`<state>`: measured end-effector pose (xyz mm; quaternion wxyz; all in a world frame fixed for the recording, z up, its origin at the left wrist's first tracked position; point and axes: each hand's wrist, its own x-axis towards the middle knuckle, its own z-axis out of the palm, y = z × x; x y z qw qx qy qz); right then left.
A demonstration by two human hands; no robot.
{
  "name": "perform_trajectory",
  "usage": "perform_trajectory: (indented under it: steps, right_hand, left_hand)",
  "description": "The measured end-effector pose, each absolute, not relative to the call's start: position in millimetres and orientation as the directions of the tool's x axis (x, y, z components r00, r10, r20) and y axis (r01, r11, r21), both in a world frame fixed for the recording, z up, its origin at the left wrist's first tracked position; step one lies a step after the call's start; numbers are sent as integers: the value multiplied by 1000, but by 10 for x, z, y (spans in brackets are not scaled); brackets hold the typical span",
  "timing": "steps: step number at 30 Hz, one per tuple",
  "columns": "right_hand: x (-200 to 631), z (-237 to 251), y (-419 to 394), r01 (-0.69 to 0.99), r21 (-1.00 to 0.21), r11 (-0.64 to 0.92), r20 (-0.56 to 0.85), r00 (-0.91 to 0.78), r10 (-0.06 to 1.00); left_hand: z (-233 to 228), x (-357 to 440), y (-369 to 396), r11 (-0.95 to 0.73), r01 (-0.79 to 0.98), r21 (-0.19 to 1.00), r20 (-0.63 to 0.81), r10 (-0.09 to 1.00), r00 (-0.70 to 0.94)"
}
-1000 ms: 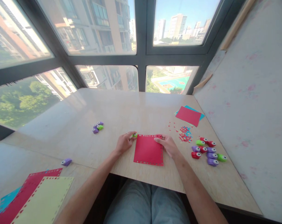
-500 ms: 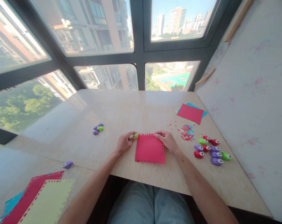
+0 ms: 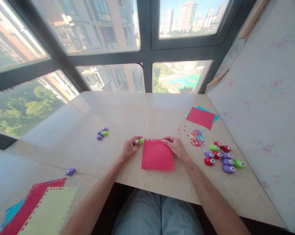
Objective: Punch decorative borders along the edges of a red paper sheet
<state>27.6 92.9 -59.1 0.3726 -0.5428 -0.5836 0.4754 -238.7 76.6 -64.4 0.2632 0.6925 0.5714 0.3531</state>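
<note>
Paper: red square sheet point(image 3: 157, 154) lies flat near the table's point(image 3: 137, 111) front edge, directly before the person, holes punched along its borders.
Left hand: left hand point(image 3: 129, 148) pinches a small green punch point(image 3: 141, 140) at the sheet's far left corner, probably lining it up on the edge.
Right hand: right hand point(image 3: 176, 147) has its fingers closed over the far right corner; a red object under them is mostly hidden, so what it grips cannot be told for sure.
Right side: cluster of red, green and purple punches point(image 3: 223, 157) sits near the right hand, with scattered confetti point(image 3: 196, 137) and a red-on-blue paper stack point(image 3: 201, 117) beyond.
Left side: three small punches point(image 3: 101, 133) lie apart; a lone purple punch point(image 3: 70, 171) and finished punched sheets point(image 3: 39, 209) lie nearer.
Obstructions: nothing lies between hands and sheet.
</note>
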Motion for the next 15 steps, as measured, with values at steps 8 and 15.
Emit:
perform_trajectory:
  steps: [8, 15]
  right_hand:
    - [275, -567, 917, 262, -964, -53, -90, -130, 987]
    - [267, -551, 913, 264, -964, -41, -77, -130, 988]
  left_hand:
    - [-633, -2385, 765, -174, 566, 806, 160, 984, 73]
    - [-631, -2390, 768, -173, 573, 801, 148, 985, 91]
